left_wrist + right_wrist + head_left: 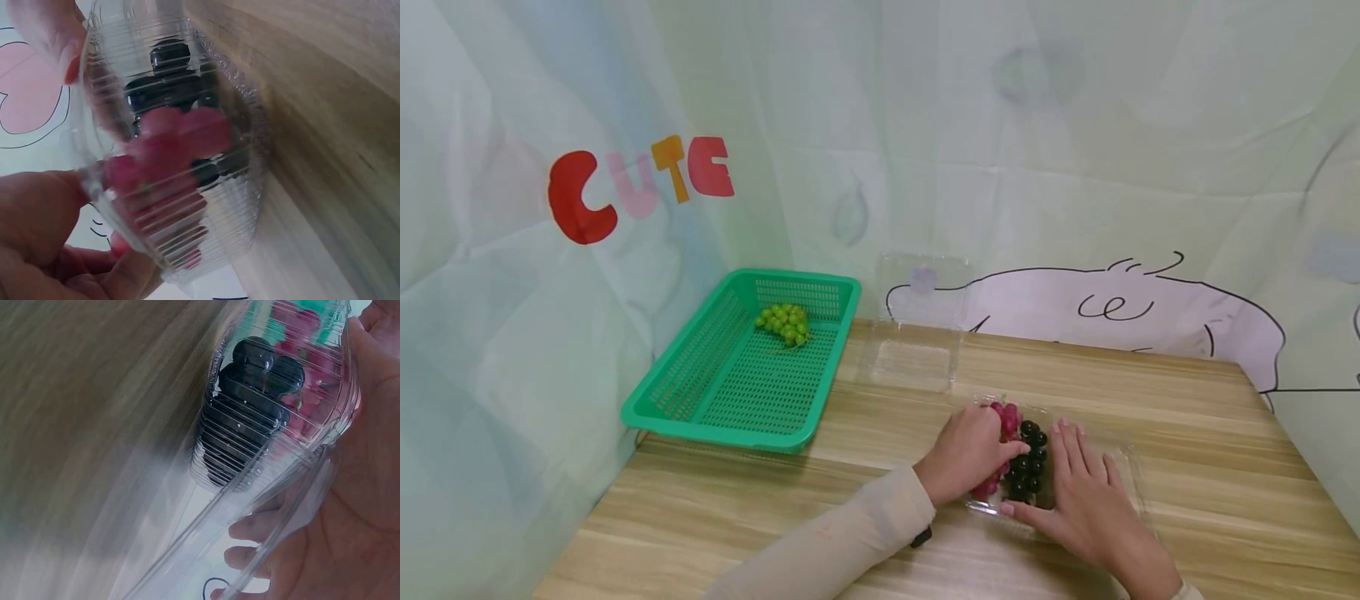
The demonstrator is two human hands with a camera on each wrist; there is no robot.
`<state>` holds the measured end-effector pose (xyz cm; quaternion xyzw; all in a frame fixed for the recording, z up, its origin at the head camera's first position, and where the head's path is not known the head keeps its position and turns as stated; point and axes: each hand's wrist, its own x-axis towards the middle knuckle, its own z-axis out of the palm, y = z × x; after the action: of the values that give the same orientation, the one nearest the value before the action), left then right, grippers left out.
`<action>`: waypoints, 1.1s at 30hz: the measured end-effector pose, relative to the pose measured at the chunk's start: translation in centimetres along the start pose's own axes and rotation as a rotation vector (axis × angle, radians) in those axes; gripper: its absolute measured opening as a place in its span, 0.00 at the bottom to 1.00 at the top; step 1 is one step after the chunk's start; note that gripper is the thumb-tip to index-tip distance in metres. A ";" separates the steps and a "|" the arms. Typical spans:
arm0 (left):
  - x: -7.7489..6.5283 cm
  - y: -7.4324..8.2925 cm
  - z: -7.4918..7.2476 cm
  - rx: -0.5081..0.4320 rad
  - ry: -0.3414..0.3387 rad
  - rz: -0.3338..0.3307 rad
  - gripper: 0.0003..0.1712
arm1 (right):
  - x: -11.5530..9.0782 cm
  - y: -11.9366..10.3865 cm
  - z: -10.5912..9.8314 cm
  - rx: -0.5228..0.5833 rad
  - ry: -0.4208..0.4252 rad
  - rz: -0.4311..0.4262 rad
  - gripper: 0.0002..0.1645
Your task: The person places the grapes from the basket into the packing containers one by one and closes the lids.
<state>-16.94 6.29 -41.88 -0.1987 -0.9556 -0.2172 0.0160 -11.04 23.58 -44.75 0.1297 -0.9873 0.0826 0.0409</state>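
Nearest, a beige sleeve point(850, 533) crosses the tabletop point(700, 517), with a small dark piece point(921, 537) at its cuff. It leads to the left hand point(966, 454), whose fingers curl round the red grapes point(1009, 417) while the thumb reaches out over the black grapes point(1033, 479); the fingertips themselves are mostly hidden from above. The right hand point(1090, 500) lies with its fingers straight and spread, pinching nothing, over the far side of the clear box point(985, 507), thumb by the near edge, probably to brace the light plastic against the other hand's push. Both bunches sit side by side in that box, red to the left, black to the right, perhaps to keep the colours apart. The lid point(1131, 479) appears folded back to the right, which leaves the fruit within reach from above

The surface is pale wood grain. Farther left, green grapes point(784, 323) lie toward the back of a green basket point(722, 432), whose slots would suit draining or airing. Near the table's back edge stands another clear box point(913, 362), its cover raised. Beyond hangs a creased, pale cloth point(887, 83) with colourful letters point(580, 200) reading CUTE and a line-drawn cartoon figure point(1187, 321)
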 end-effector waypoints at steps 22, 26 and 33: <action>-0.2 0.3 -0.4 0.113 -0.048 0.054 0.13 | -0.3 0.0 -0.2 0.006 0.018 -0.006 0.74; -0.3 0.5 -0.2 0.105 -0.073 0.035 0.10 | -0.3 0.0 -0.2 0.007 0.011 -0.001 0.74; -0.3 0.7 -0.2 0.131 -0.080 0.037 0.12 | -0.2 -0.1 -0.2 0.004 0.000 -0.002 0.74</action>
<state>-16.37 6.68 -41.41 -0.2234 -0.9637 -0.1460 -0.0055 -10.80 23.60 -44.59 0.1310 -0.9869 0.0847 0.0408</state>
